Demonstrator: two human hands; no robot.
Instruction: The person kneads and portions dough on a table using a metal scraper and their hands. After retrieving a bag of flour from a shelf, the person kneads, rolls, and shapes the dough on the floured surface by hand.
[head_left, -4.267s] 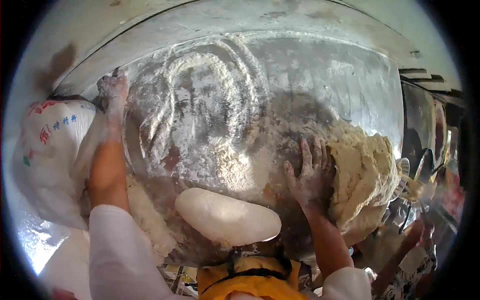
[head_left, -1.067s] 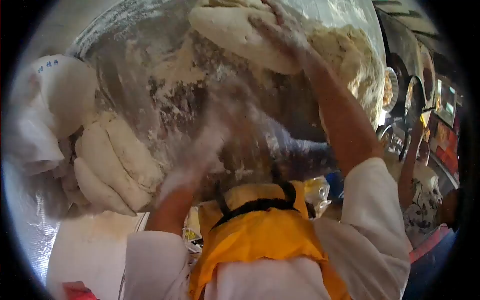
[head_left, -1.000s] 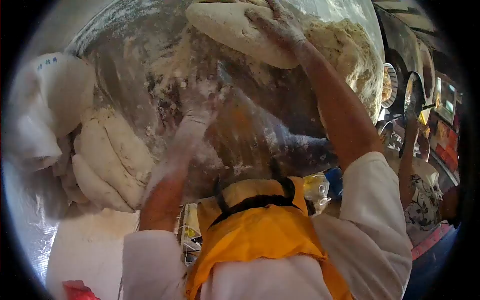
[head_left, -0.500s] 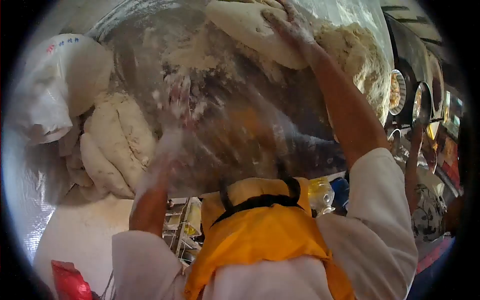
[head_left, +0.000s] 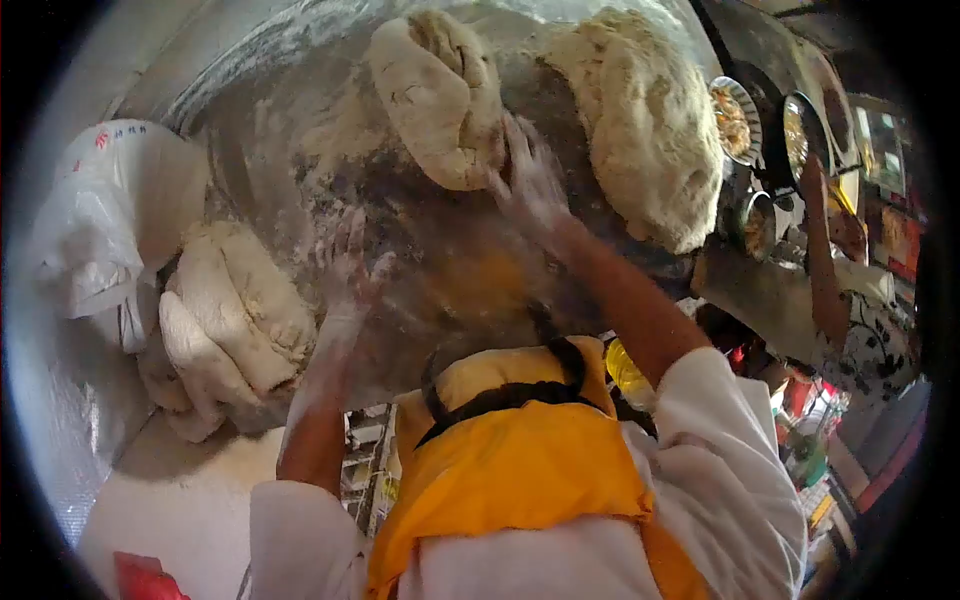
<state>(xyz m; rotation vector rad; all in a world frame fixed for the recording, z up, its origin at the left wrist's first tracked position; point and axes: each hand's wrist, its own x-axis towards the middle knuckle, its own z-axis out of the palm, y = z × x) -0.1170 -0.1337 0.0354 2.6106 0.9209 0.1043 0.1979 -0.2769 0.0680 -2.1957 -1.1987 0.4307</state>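
Note:
A folded lump of dough (head_left: 432, 105) lies on the floured metal worktop (head_left: 285, 165), its long side running away from me. My right hand (head_left: 532, 185) is against its lower right side, fingers stretched out and not wrapped round it. Flat over the worktop to the left is my left hand (head_left: 352, 260), floury, with its fingers apart and nothing in it. A rougher, larger mass of dough (head_left: 650, 130) rests right of my right hand. Several long dough pieces (head_left: 235, 310) lie heaped left of my left hand.
A white plastic bag (head_left: 120, 205) stands at the left edge above the heaped dough. On the right are a fluted dish of food (head_left: 735, 120) and a round pan (head_left: 800, 135). Another person's arm (head_left: 822, 260) reaches toward the pan.
The folded dough has turned from lying crosswise to pointing away from me. My right hand has come off its top to its lower right side. My left hand, blurred before, now shows clearly.

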